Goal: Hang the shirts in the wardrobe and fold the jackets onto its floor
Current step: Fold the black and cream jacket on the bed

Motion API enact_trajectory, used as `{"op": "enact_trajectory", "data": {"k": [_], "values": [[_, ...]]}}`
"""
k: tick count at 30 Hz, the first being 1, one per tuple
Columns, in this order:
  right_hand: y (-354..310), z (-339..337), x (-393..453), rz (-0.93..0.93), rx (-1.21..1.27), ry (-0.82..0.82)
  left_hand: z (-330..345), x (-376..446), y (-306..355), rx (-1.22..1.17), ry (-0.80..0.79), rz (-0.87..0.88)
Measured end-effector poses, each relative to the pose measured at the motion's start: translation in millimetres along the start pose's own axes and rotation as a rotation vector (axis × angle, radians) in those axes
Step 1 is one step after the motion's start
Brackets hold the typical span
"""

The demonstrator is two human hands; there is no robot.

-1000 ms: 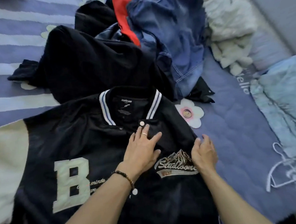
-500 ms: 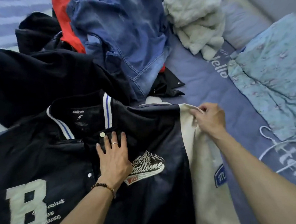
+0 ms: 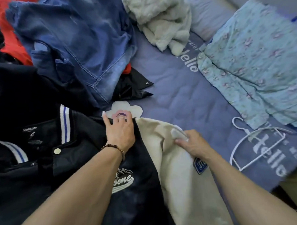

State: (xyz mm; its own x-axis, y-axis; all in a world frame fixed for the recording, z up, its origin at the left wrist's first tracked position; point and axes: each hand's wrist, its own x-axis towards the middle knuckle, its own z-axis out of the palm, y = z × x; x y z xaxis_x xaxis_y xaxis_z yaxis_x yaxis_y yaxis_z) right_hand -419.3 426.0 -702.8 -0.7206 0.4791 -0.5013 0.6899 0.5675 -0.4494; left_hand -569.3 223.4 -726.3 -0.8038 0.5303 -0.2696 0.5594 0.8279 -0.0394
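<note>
Varsity jacket [image 3: 75, 167] lies front-up on the purple bedspread [image 3: 186, 96], cream sleeve [image 3: 178, 171] out to its right. Left hand [image 3: 120, 131] has shifted from the chest to the shoulder seam, fingers spread and pressing flat. Right hand [image 3: 192, 143] now sits further down the sleeve, fingers pinched on a fold of the cream cloth. White hanger [image 3: 249, 146] lies near, to the right; denim garment [image 3: 75, 44] beyond the collar.

Both forearms are bare, with no sleeves showing. The left hand [image 3: 119, 131] wears a thin band ring [image 3: 121, 118] on one finger, and a dark beaded bracelet [image 3: 113, 147] circles its wrist. The right hand [image 3: 191, 142] wears nothing.
</note>
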Motion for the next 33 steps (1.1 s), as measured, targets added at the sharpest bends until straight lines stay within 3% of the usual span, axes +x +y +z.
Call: {"op": "enact_trajectory", "data": {"k": [4,8,11,15,20,22,24,26,30,33], "values": [[1.1,-50.6,25.7,-0.024,-0.239,0.247,3.6,6.1,1.0,0.09,0.003,-0.05],[-17.5,-22.1,32.6,0.032,-0.543,0.232,3.0,-12.3,-14.0,0.037,0.014,-0.026],[-72.9,21.6,36.6,-0.174,-0.514,0.266,-3.5,-20.1,-64.3,0.074,0.123,-0.063],[-162.4,76.0,51.2,-0.402,-0.322,0.147,-11.3,-28.3,-131.1,-0.043,0.274,-0.24],[-184.3,110.0,71.6,-0.325,-0.402,-0.111,-5.6,-52.0,-142.5,-0.651,0.077,-0.69],[-178.2,113.9,77.4,-0.33,-0.446,-0.157,4.7,-53.6,-149.6,-0.723,-0.004,-0.784],[-167.5,110.9,80.9,-0.359,-0.315,-0.148,12.5,-51.2,-151.6,-0.726,-0.091,-0.736],[-168.6,103.3,84.2,-0.39,-0.179,-0.066,13.8,-48.8,-152.6,-0.772,-0.078,-0.626],[-183.9,82.8,89.8,-0.433,-0.069,0.171,4.1,-33.7,-158.4,-0.628,0.206,-0.479],[-191.0,85.3,89.8,-0.411,-0.126,0.199,5.9,-35.5,-173.8,-0.569,0.313,-0.497]]}}
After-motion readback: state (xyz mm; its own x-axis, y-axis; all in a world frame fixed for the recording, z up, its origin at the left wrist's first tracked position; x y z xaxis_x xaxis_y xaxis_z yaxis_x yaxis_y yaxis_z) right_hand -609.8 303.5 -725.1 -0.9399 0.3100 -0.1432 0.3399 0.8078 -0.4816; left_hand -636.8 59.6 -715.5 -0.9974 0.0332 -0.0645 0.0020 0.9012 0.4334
